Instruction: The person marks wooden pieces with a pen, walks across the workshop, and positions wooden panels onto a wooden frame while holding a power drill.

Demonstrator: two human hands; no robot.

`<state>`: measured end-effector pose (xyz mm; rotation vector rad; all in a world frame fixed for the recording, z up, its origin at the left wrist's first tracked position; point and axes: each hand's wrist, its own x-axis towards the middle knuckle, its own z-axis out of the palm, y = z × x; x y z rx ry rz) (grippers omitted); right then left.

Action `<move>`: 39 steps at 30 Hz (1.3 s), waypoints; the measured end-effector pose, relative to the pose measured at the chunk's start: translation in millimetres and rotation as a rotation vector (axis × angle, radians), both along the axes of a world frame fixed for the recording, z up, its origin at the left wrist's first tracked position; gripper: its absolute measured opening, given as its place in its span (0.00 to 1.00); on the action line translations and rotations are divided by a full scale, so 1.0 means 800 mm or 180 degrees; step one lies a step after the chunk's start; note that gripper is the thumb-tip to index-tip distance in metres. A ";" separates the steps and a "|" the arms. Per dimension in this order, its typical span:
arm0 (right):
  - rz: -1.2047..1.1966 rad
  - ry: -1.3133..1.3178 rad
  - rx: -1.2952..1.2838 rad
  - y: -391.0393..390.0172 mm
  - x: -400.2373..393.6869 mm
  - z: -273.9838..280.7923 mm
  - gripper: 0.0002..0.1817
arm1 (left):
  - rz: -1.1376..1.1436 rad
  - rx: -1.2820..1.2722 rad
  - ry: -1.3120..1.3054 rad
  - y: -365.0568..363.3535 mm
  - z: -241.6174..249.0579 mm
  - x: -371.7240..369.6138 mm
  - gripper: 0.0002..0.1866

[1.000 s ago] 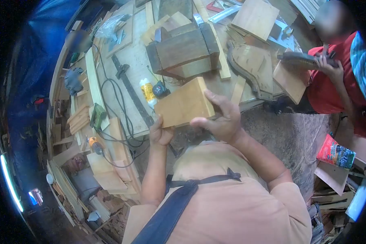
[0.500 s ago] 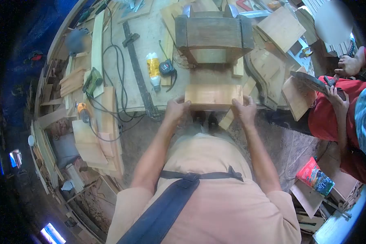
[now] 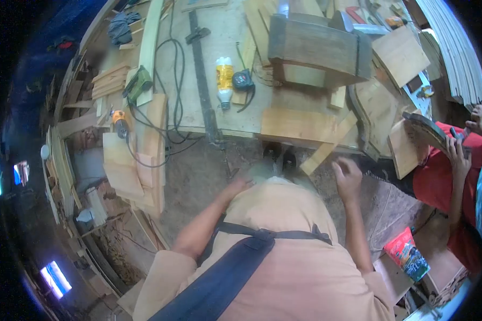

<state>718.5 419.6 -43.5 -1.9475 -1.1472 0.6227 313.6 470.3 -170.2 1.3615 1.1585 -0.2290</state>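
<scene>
Both my hands are off the work. Right hand (image 3: 348,176) hangs below the bench edge, fingers loosely spread, holding nothing. Left hand (image 3: 240,184) sits low against my shirt, mostly hidden; can't tell if it's spread or curled, nothing visible in it.

One light wood block (image 3: 299,124) lies flat at the near edge of the workbench (image 3: 225,120), just above the right hand but apart from it. One thin offcut strip (image 3: 326,147) leans diagonally from under the block past the bench edge, close to the right hand's fingers; contact can't be judged.

Behind the block: one dark wooden frame piece (image 3: 318,51). Left of it: one yellow glue bottle (image 3: 224,80), lying down, and one tape measure (image 3: 243,80) just beside it. One long bar clamp (image 3: 203,85) runs down the bench. One green power tool (image 3: 138,84) and one orange tool (image 3: 119,120) at the left, cables looped between.

One other person in a red shirt (image 3: 439,176) at far right, two hands visible, one hand (image 3: 458,150) on a dark curved piece (image 3: 426,128).
</scene>
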 end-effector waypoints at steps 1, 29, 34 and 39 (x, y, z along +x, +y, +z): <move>0.0064 0.0003 0.0012 -0.015 0.002 -0.007 0.11 | -0.0155 -0.0056 0.0206 0.001 0.003 0.002 0.31; 0.0534 0.1383 -0.2109 -0.162 0.028 -0.158 0.22 | 0.1664 -0.0800 0.1333 -0.098 0.003 -0.074 0.12; 0.0748 0.1258 -0.1700 -0.077 0.022 -0.045 0.21 | 0.2591 -0.1795 0.0970 -0.104 -0.011 -0.072 0.16; 0.0566 0.1741 -0.1037 -0.020 0.030 0.014 0.20 | 0.3136 -0.3011 0.0191 -0.142 -0.100 -0.085 0.17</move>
